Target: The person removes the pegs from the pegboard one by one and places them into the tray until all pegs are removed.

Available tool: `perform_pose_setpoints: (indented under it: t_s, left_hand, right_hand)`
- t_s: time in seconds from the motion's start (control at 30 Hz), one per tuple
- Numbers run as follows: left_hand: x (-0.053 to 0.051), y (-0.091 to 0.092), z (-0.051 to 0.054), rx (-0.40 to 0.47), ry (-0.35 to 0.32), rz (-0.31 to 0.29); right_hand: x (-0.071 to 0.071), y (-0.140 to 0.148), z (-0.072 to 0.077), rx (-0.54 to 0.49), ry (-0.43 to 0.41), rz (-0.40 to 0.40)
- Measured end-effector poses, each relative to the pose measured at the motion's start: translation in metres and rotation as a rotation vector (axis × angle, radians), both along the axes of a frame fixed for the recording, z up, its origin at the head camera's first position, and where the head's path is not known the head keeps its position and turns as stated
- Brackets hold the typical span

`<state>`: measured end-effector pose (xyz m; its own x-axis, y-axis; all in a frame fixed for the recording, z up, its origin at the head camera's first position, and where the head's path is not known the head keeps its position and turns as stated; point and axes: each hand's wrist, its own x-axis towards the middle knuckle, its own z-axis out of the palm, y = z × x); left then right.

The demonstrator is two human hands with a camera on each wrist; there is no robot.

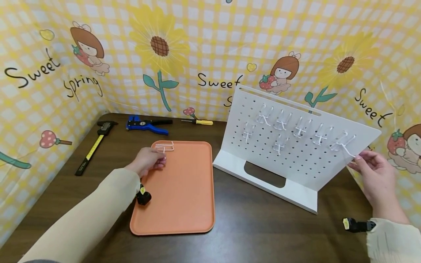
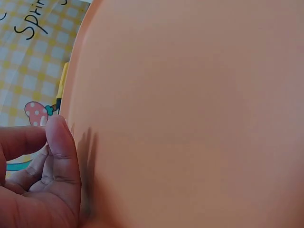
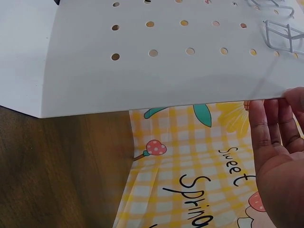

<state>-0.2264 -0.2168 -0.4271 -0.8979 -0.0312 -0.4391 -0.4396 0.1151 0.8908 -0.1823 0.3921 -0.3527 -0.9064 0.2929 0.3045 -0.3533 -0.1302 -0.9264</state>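
My left hand (image 1: 148,160) is over the upper left of the orange tray (image 1: 177,190), thumb and index fingertips pinching a white wire hook (image 1: 169,148). In the left wrist view, the hand (image 2: 45,175) shows only a small white bit at the pinch. A white pegboard (image 1: 365,133) stands tilted back to the right, with several white wire hooks (image 1: 281,122) on its face. My right hand (image 1: 378,175) grips its right edge, close to the end of the rightmost hook (image 1: 343,142). In the right wrist view, fingers (image 3: 266,128) reach behind the board (image 3: 95,85).
Left of the tray lies a black caliper (image 1: 105,128) with a yellow scale. Behind it are blue-handled pliers (image 1: 144,126) and a yellow screwdriver (image 1: 204,122). Patterned yellow cloth (image 1: 204,47) hangs behind and on both sides of the brown table (image 1: 260,233).
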Motion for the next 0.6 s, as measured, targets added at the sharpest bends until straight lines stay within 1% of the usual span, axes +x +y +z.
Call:
perform_pose_setpoints:
  t_s: [0.1,0.27,0.37,0.43,0.6]
  left_hand:
    - [-0.003,0.000,0.001,-0.003,-0.004,0.004]
    - [-0.009,-0.001,0.001,-0.021,0.011,0.013]
    - [-0.012,-0.001,-0.001,-0.057,0.013,0.007]
    - [-0.013,-0.002,-0.001,-0.083,0.013,-0.007]
    - [-0.014,-0.003,0.001,-0.150,0.026,-0.039]
  right_hand:
    - [0.000,0.000,-0.001,0.009,0.003,-0.008]
    - [-0.001,0.000,0.000,0.032,-0.003,-0.011]
    - [0.000,0.001,0.001,0.031,-0.013,-0.003]
    - [0.001,0.001,0.001,0.029,-0.014,-0.001]
    - [0.001,0.001,0.001,0.040,-0.008,-0.005]
